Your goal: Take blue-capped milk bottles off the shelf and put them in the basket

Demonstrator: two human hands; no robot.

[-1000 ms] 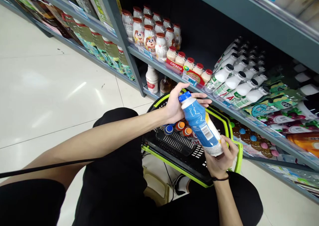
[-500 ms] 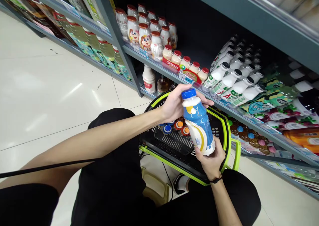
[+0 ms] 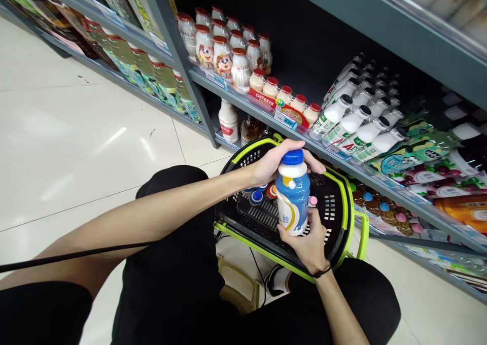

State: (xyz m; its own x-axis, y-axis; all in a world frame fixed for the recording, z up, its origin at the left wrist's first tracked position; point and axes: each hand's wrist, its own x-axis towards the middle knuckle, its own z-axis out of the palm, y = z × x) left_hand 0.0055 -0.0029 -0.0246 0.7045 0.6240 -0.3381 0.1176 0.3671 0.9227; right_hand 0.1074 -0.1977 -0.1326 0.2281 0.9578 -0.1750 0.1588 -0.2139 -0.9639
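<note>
The bottle (image 3: 294, 195) has turned to show its yellow and white side, and it stands up straighter. The right hand (image 3: 311, 242) has moved left with the bottle's bottom. A pink cap (image 3: 312, 201) now peeks out in the basket (image 3: 345, 203).

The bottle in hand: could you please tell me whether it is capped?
Capped: the blue cap sits on top of the bottle. How tight it is, I cannot tell.

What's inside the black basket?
In the black basket I see blue caps, an orange cap and a pink cap. The blue-and-white bottle, left hand and right hand cover part of it, so what's behind them can't be seen.
</note>
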